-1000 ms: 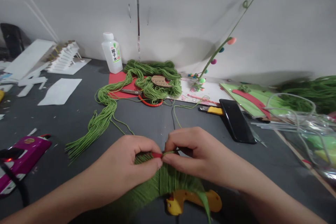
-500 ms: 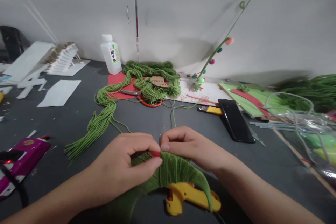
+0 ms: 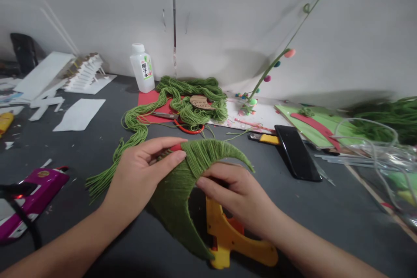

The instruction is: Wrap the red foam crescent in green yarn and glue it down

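Observation:
A crescent shape wrapped in green yarn [image 3: 176,186] is held up over the table, its two pointed ends toward the right. My left hand [image 3: 143,169] grips its outer edge between thumb and fingers, beside a small patch of red [image 3: 176,147] that shows through the yarn. My right hand [image 3: 234,186] is closed in a pinch at the crescent's inner curve, where the wrapping yarn comes round; the strand itself is mostly hidden by the fingers. Beneath my right hand lies a yellow glue gun [image 3: 224,234], partly covered by the hand and the crescent.
Behind my hands lie a green yarn skein [image 3: 195,84], red-handled scissors [image 3: 189,128] and a white bottle [image 3: 143,69]. A phone [image 3: 296,152] and a yellow cutter [image 3: 269,139] are at right. A purple device [image 3: 39,195] is at left, near white board pieces [image 3: 80,115].
The crescent has tilted up, showing more of its face. My right hand has gone from the outer edge down to the inner curve. My left hand has moved slightly up and left, keeping its grip.

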Demonstrator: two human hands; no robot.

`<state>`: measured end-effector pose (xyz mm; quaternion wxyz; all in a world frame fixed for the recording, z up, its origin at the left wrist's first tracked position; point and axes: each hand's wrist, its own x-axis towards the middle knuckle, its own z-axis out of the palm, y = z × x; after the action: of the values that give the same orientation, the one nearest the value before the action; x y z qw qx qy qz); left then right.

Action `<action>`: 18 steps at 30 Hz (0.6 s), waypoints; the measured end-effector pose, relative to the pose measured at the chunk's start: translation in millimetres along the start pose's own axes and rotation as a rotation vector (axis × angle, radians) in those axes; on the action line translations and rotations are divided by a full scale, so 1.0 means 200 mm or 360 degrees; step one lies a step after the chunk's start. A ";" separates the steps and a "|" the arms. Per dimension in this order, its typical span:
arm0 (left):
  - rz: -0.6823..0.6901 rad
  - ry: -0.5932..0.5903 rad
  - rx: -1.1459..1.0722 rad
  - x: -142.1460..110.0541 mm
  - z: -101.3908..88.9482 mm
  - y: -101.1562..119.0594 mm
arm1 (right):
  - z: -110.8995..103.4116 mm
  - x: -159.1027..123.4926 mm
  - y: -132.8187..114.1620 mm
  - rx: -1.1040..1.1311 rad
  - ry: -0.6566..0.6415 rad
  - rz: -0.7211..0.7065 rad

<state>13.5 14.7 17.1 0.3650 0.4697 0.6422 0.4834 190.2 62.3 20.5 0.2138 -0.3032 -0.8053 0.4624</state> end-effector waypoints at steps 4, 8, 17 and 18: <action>-0.0130 -0.0037 -0.0209 0.02 0.00 -0.02 | 0.01 -0.03 0.00 -0.0597 -0.0022 -0.0271; -0.0073 -0.0007 0.0049 0.02 -0.01 0.01 | 0.00 -0.06 -0.02 -0.1048 0.0102 -0.0510; -0.0085 -0.0288 0.0513 0.00 -0.02 0.07 | -0.03 -0.07 -0.11 -0.1250 -0.0266 -0.0652; -0.0085 -0.0369 0.0529 -0.01 -0.02 0.08 | -0.04 -0.07 -0.11 -0.1245 -0.0286 -0.0672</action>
<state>14.4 13.9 34.1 0.3666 0.5588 0.6790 0.3038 198.0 48.9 43.1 0.1022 -0.1489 -0.9790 0.0942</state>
